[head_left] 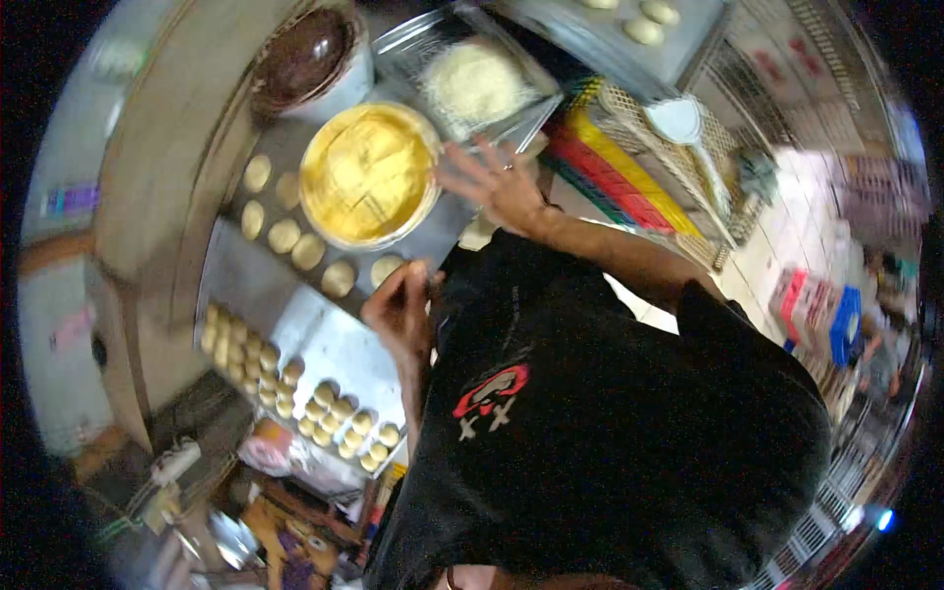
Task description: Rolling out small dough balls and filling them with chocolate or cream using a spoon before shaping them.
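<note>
My left hand (398, 307) is closed beside a flat dough disc (386, 268). Its fingertips press together, and whatever they may hold is hidden. Fingers spread, my right hand (500, 185) reaches over the right side of a round tub of yellow filling (369, 172); it grips nothing. Whether its fingertips touch the tub's rim I cannot tell. Several pale dough discs lie around the tub on a dark metal surface (270, 270). Nearer to the lower left, rows of small dough balls (334, 413) sit on a shiny metal tray (315, 334).
Behind the tub stand a bucket with dark brown contents (310, 59) and a metal tray holding a pale crumbly heap (477, 84). Stacked coloured crates (629, 167) rise to the right, with a white scoop-like tool (678, 123) on top. Another tray (590, 29) carries dough pieces at the back.
</note>
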The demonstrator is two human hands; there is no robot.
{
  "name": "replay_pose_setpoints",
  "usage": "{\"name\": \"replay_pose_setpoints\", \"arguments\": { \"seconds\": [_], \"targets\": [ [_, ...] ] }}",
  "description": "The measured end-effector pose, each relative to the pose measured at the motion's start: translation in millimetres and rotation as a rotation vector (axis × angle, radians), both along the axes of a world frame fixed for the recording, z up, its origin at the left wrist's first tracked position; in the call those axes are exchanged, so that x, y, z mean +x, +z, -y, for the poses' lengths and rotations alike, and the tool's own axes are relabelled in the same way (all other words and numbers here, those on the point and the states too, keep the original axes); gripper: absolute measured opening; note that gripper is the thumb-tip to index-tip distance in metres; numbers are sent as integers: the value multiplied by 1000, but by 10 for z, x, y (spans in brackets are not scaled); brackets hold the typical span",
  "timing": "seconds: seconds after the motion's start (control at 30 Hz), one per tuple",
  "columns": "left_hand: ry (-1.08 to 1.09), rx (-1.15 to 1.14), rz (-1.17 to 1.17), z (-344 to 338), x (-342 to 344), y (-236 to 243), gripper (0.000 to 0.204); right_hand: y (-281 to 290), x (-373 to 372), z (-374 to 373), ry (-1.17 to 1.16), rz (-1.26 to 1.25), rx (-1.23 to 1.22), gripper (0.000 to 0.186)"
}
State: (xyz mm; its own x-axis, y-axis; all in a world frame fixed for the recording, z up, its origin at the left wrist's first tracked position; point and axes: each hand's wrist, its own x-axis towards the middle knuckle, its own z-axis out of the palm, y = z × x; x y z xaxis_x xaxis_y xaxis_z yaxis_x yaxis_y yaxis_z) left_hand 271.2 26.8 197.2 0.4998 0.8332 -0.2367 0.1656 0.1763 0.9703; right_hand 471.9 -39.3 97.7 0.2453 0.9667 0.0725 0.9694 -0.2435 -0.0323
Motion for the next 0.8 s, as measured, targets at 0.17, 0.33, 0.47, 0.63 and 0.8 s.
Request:
{"name": "replay_pose_setpoints", "arguments": {
  "seconds": [0.17,0.33,0.47,0.63,0.8],
  "targets": [
    [75,65,68,328,497,-46,23,-193,530,743,48,-77,76,67],
    [247,41,85,549,985,-158,29,-685,1659,2446,-730,-114,115,61],
    [367,44,-23,581,1304,-223,29,-1355,3001,4578,-1305,198,-136,75],
    [445,-43,143,772,1600,-22,26,-2143,3926,6784,-1443,925,-467,60],
    [454,15,137,992,1760,164,26,-2179,4240,7278,-1263,44,-89,35]
  ]
}}
